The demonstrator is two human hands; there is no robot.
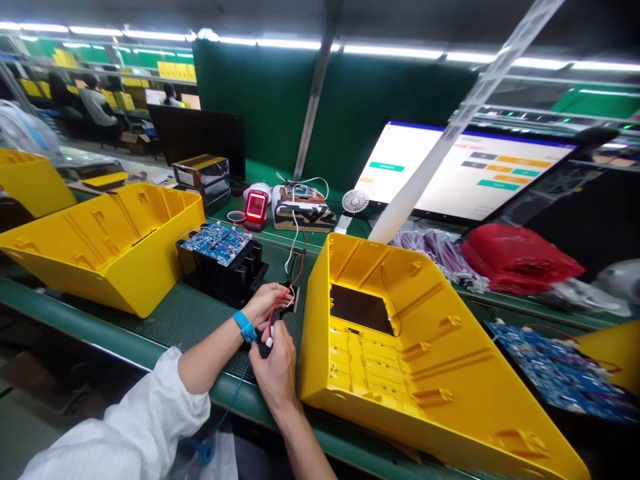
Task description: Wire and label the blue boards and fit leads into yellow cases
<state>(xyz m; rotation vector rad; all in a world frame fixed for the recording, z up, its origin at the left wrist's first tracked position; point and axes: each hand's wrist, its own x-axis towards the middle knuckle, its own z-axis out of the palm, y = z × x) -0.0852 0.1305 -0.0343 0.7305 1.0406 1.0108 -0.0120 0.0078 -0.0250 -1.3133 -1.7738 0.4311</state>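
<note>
Both hands meet on the green desk (165,320), between the black battery pack (223,263) and the big yellow shell (425,353): the left hand (267,301) pinches the red and white wires (293,267) near a small black part (290,301), and the right hand (275,367) closes its grip on the white plug end (269,341). Thin, limp and light, the wires look easy to kink, so holding at the plug seems safer than pulling the strands. Fingers hide the plug and the black part, so their shape is unclear.
</note>
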